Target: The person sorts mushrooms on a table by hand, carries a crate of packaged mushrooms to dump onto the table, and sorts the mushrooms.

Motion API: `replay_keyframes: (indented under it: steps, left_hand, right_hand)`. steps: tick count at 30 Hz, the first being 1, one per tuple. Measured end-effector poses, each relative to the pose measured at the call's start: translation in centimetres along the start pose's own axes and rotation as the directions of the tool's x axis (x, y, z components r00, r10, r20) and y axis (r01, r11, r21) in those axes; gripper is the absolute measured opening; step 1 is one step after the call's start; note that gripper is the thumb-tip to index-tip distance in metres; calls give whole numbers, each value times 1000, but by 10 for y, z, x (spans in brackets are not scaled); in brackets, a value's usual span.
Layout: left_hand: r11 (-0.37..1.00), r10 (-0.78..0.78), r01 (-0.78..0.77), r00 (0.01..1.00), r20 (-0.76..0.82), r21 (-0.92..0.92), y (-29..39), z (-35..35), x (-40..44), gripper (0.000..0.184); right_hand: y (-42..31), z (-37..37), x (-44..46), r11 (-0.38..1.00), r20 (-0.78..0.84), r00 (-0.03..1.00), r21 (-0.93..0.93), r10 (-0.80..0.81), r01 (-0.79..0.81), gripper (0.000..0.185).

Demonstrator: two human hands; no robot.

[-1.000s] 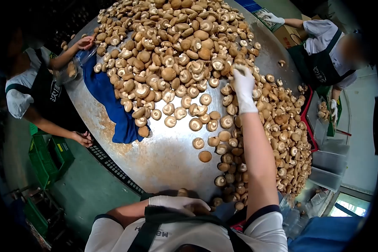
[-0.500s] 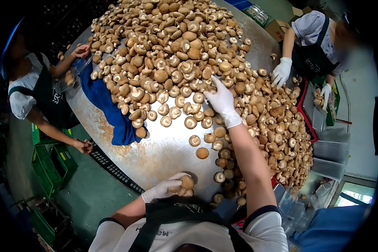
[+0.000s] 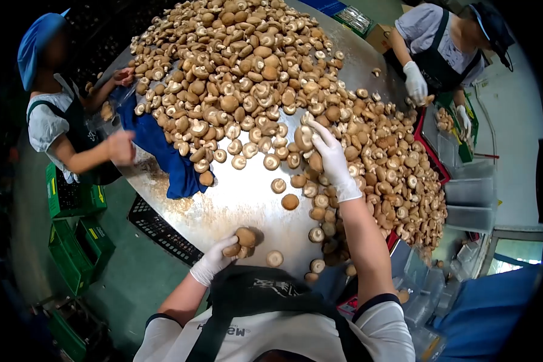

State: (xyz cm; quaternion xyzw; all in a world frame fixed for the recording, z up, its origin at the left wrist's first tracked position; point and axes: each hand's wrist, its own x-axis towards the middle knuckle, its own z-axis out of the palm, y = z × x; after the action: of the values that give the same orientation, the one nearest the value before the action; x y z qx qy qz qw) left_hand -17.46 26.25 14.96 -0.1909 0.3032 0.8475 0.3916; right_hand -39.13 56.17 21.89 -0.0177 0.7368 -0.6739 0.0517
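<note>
My left hand [image 3: 214, 258], in a white glove, is closed around a few brown mushrooms [image 3: 245, 237] above the table's near edge. Just right of it a single pale mushroom [image 3: 274, 259] lies on the metal. My right hand [image 3: 329, 151], also gloved, reaches over the middle of the table. Its fingers grip mushrooms [image 3: 304, 139] at the edge of the pile. A large heap of mushrooms [image 3: 235, 60] spreads over the far side and down the right. Several loose ones lie between my hands.
The metal table [image 3: 241, 199] has a dark blue cloth [image 3: 157, 154] on its left. Co-workers stand at left and right. Green crates [image 3: 72, 253] and a black crate [image 3: 160, 229] sit below at left. Clear plastic containers [image 3: 470, 199] and a red tray [image 3: 431, 151] are at right.
My left hand has shifted left and up with its mushrooms; a loose mushroom now shows beside it. My right hand has drawn slightly nearer, holding mushrooms. Both co-workers have moved their hands.
</note>
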Motion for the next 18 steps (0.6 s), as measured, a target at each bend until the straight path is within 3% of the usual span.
replay_keyframes:
  steps: [3,5,6,8,9,10,12,14,15,16,17,18]
  left_hand:
    - [1000,-23,21,993,-113,-20,-3,-13,-3,52]
    - [999,46,-41,988,-151,32,1,-1,-10,50]
    - [996,37,-23,984,-176,82,-1,-2,-16,50]
    - [996,25,-15,994,-105,92,-1,0,-20,54]
    - [993,31,-13,988,-149,118,-2,9,-23,51]
    - [994,9,6,991,-136,105,-6,7,-26,51]
    - [996,-28,36,995,-95,87,-13,5,-27,49]
    - [979,-49,69,993,-106,192,-26,4,-23,48]
    - [957,-70,96,992,-106,273,-31,5,-17,48]
    - [928,-89,121,990,-105,353,-37,6,-11,48]
    - [856,1,37,997,-73,516,-45,10,-5,45]
    - [835,4,28,998,-57,549,-47,14,-2,45]
  right_hand:
    - [-13,0,-47,998,26,999,56,35,-36,40]
    - [-5,-1,-82,997,21,1000,78,0,-2,41]
    - [-15,5,-104,961,11,993,253,114,-113,42]
    - [1,5,-146,920,32,984,351,177,-177,43]
    - [6,9,-168,842,63,959,467,275,-272,44]
    - [1,12,-189,823,146,946,465,291,-325,45]
    - [10,17,-229,784,168,839,300,517,-543,38]
    - [46,30,-262,912,102,907,-79,410,-403,33]
    - [31,43,-270,848,43,864,-217,502,-483,30]
    - [72,51,-285,913,101,915,-171,390,-370,28]
    - [83,61,-292,909,105,904,-88,414,-407,28]
    - [87,72,-295,900,115,894,-7,433,-435,27]
